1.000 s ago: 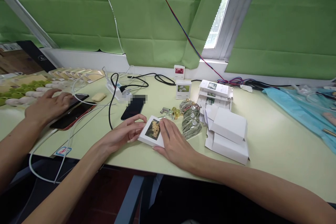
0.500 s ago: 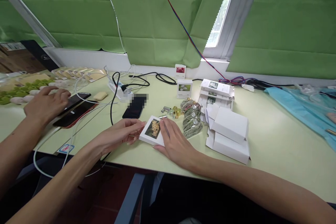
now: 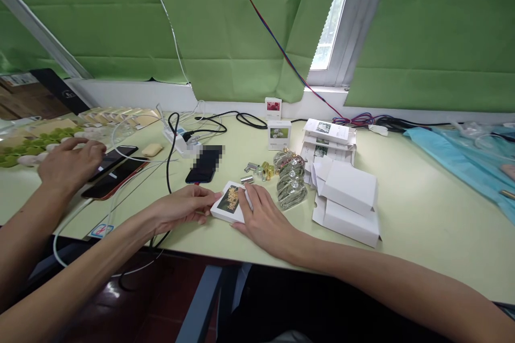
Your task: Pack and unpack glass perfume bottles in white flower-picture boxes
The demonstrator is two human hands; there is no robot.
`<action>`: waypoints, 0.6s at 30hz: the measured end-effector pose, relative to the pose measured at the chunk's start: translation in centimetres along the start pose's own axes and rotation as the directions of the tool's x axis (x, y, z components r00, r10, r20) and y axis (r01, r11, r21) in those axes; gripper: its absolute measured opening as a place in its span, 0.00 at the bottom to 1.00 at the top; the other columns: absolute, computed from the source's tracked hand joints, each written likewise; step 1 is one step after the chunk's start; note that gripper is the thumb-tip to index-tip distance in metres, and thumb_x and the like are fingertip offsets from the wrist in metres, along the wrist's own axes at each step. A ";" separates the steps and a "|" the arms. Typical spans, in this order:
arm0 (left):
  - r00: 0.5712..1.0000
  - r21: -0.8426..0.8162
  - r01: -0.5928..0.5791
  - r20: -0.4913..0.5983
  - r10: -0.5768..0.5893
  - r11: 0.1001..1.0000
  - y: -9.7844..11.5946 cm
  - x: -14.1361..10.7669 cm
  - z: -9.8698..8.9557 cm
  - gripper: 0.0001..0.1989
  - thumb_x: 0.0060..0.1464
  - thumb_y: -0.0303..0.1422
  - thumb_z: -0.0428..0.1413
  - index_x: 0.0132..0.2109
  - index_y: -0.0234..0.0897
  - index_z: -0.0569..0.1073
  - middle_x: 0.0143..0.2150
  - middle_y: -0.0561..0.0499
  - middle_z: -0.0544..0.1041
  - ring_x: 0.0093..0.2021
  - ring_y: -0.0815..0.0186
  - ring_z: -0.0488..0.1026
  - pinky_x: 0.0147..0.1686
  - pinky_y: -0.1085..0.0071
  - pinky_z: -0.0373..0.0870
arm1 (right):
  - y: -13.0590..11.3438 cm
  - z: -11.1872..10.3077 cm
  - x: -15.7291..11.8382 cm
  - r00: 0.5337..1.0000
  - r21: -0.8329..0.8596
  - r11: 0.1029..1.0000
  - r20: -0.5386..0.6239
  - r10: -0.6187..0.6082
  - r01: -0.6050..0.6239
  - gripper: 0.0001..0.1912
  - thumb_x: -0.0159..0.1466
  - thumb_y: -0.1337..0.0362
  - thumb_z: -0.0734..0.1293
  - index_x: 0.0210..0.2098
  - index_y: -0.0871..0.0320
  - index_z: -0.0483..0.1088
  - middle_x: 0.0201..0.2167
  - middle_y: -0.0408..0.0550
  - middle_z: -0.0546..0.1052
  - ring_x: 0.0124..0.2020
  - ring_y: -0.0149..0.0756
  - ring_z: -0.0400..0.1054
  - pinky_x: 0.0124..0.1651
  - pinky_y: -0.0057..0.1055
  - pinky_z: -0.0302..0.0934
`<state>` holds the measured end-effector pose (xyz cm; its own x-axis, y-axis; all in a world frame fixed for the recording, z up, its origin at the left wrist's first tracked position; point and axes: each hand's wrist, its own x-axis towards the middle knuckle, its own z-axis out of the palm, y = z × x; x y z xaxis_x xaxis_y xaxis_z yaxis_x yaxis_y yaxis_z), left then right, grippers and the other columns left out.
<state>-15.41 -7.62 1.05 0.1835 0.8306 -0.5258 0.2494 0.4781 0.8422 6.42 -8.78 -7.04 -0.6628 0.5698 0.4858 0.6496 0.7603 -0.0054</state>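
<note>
A small flat white box (image 3: 228,203) with a picture of yellow-orange flowers on top lies at the table's front, its picture side up. My left hand (image 3: 183,206) is closed on the box's left end, pinching it between thumb and fingers. From the right, my right hand (image 3: 267,221) grips the other end, its fingers over the top and back and its thumb along the front side. Just behind the box are a silver cylinder cap (image 3: 247,179) and several gold and silver caps (image 3: 265,171). Clear glass bottles (image 3: 292,187) stand in a row beside my right hand.
White cartons (image 3: 350,187) are stacked on the right, and two small picture boxes (image 3: 279,135) stand at the back. A phone (image 3: 203,165) and cables lie left of centre. Another person's hand (image 3: 72,162) rests near two more phones. Blue plastic (image 3: 454,155) lies far right.
My right hand's fingers have shifted further over the box top, covering slightly more of the picture's right side. The box has turned a little. The view has moved slightly.
</note>
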 end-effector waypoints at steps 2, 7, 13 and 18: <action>1.000 -0.002 0.009 -0.007 -0.009 1.000 0.1 0.1 0.0 0.17 0.33 0.37 0.76 0.30 0.30 0.82 0.29 0.47 0.74 0.26 0.72 0.61 0.23 0.77 0.65 | 0.0 0.0 0.0 1.000 0.000 1.000 -0.006 0.000 0.000 0.37 0.73 0.50 0.60 0.67 0.79 0.56 0.65 0.80 0.64 0.68 0.61 0.59 0.67 0.55 0.58; 0.999 -0.004 0.041 0.005 -0.041 0.999 0.6 0.0 0.1 0.19 0.34 0.39 0.76 0.31 0.30 0.84 0.32 0.43 0.77 0.27 0.70 0.63 0.21 0.76 0.61 | 0.0 0.0 0.0 1.000 0.014 1.000 -0.008 -0.002 0.002 0.36 0.74 0.50 0.59 0.67 0.77 0.56 0.65 0.80 0.64 0.67 0.61 0.59 0.66 0.57 0.59; 0.993 -0.055 0.101 -0.053 -0.104 0.993 1.2 -0.2 0.5 0.20 0.39 0.43 0.74 0.31 0.28 0.83 0.33 0.40 0.79 0.27 0.69 0.65 0.21 0.76 0.60 | 0.1 0.0 0.0 1.000 0.019 1.000 -0.028 -0.003 0.003 0.36 0.74 0.51 0.60 0.67 0.76 0.56 0.65 0.80 0.63 0.68 0.61 0.58 0.66 0.56 0.59; 0.985 -0.115 0.101 -0.126 -0.116 0.988 1.1 0.1 1.1 0.22 0.32 0.41 0.76 0.30 0.28 0.82 0.34 0.41 0.78 0.29 0.70 0.66 0.21 0.78 0.62 | 0.1 -0.1 0.0 1.000 0.023 1.000 -0.026 0.006 -0.005 0.36 0.73 0.50 0.61 0.67 0.76 0.56 0.65 0.79 0.62 0.68 0.61 0.58 0.66 0.56 0.59</action>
<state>-14.08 -7.34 1.80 0.0322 0.7989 -0.6005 0.1557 0.5895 0.7926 6.51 -8.74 -6.93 -0.6490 0.5659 0.5085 0.6445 0.7641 -0.0277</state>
